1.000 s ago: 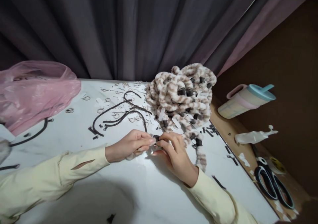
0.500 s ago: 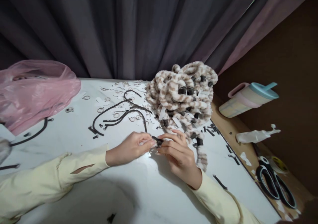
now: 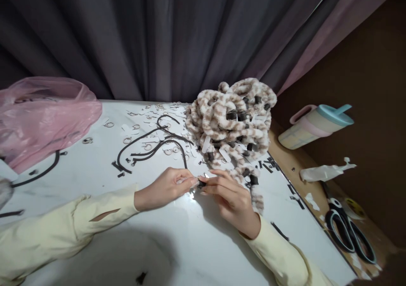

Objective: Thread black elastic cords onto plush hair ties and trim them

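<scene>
My left hand (image 3: pixel 169 188) and my right hand (image 3: pixel 230 195) meet above the white table (image 3: pixel 190 248), fingers pinched together. Between their fingertips is a small black ribbed piece (image 3: pixel 201 184), mostly covered by the fingers. Whitish material shows at the left fingertips, too small to name. Just behind my right hand lies a heap of fluffy white-and-brown striped cords (image 3: pixel 218 121) with black coils and white tags on them. One striped end (image 3: pixel 257 201) hangs out beside my right wrist. Black cords (image 3: pixel 152 148) lie beyond my left hand.
Metal rings (image 3: pixel 168 150) and tags are scattered at the back. A pink plastic bag (image 3: pixel 47 121) sits at the left. Along the right edge are a tumbler (image 3: pixel 311 127), a white crumpled packet (image 3: pixel 323 173), scissors (image 3: pixel 349 231) and black cord scraps (image 3: pixel 296 199).
The right fingers have closed in further over the black piece, so less of it shows. My left hand has hardly moved. The view has shifted slightly.
</scene>
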A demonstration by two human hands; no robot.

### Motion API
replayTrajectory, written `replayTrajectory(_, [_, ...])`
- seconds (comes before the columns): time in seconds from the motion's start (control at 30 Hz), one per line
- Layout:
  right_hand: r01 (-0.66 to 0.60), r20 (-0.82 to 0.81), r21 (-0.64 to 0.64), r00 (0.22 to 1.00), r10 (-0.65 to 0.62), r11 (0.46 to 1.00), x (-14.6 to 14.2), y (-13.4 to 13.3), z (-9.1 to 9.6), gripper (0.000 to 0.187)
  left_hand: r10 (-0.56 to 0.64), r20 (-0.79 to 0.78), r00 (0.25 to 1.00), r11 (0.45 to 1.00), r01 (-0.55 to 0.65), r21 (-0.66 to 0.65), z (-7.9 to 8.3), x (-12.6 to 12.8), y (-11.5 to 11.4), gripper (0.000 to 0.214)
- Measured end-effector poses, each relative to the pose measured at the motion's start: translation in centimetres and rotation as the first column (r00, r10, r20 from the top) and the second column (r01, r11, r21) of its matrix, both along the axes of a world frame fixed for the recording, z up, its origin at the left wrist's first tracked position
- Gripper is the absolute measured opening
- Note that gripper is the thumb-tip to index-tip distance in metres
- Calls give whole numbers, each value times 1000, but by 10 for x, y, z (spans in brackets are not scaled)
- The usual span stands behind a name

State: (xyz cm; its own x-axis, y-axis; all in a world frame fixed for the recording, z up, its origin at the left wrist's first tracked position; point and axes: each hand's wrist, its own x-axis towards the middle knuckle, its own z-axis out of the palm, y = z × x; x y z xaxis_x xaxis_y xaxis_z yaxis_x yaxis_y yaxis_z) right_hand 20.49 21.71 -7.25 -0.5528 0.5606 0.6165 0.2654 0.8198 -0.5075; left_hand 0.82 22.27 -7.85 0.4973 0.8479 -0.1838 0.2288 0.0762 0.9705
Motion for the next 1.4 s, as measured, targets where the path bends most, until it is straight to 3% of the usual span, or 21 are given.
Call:
replayTrajectory(0.23, [50,-119,-194,990,-75,980,-1,3,-2,18,-38,-5,999,999,38,0,1,0,-1,36])
replayTrajectory(0.53, [130,-119,-310,978,-174,942,-5,4,-6,9,-5,-166,986,980,38,197,-3,-1,-2,35])
replayTrajectory(0.7, [170,-102,-377,969,-224,910,-6,5,-9,11,33,-315,948,945,74,319,-4,-1,-5,34])
replayTrajectory(0.87, [182,-87,-449,965,-246,875,-7,5,-11,15,65,-344,937,910,86,406,-4,0,-7,32])
replayTrajectory(0.97, [174,-70,-547,965,-251,819,-7,6,-11,16,79,-278,957,795,108,598,-7,1,-9,24])
replayTrajectory(1.1, [91,-74,-705,977,-201,704,-6,8,-7,20,28,-263,964,563,202,801,-14,1,-13,21])
replayTrajectory(1.2, [23,-74,-765,989,-124,643,-5,10,-4,25,11,-336,942,421,300,856,-20,-1,-14,22])
replayTrajectory(1.33, [-48,-65,-826,998,-9,562,-2,14,-1,25,-31,-435,900,280,426,860,-24,-3,-13,23])
replayTrajectory(1.4, [-61,-32,-835,998,62,548,0,17,3,21,-30,-478,878,187,475,860,-23,-4,-12,22])
